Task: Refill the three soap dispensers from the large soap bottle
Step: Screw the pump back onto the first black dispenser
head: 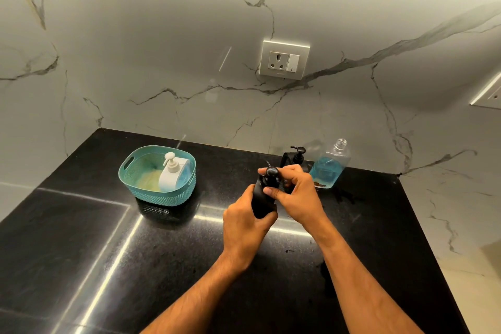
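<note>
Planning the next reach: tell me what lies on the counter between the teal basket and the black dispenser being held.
Head view: only bare black countertop separates the teal basket from the held black dispenser; nothing stands there.

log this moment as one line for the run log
left hand grips black dispenser body | right hand pinches its pump top | clear bottle uncapped, blue soap inside | white dispenser in teal basket

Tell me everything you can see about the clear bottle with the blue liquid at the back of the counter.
The clear bottle looks like transparent plastic, with broad shoulders and a narrow threaded neck with no cap on it. Blue liquid fills roughly its lower half. It appears to lean in this wide-angle view. It stands on the black counter near the marble wall, right of a black pump dispenser. Neither hand touches it.
</note>
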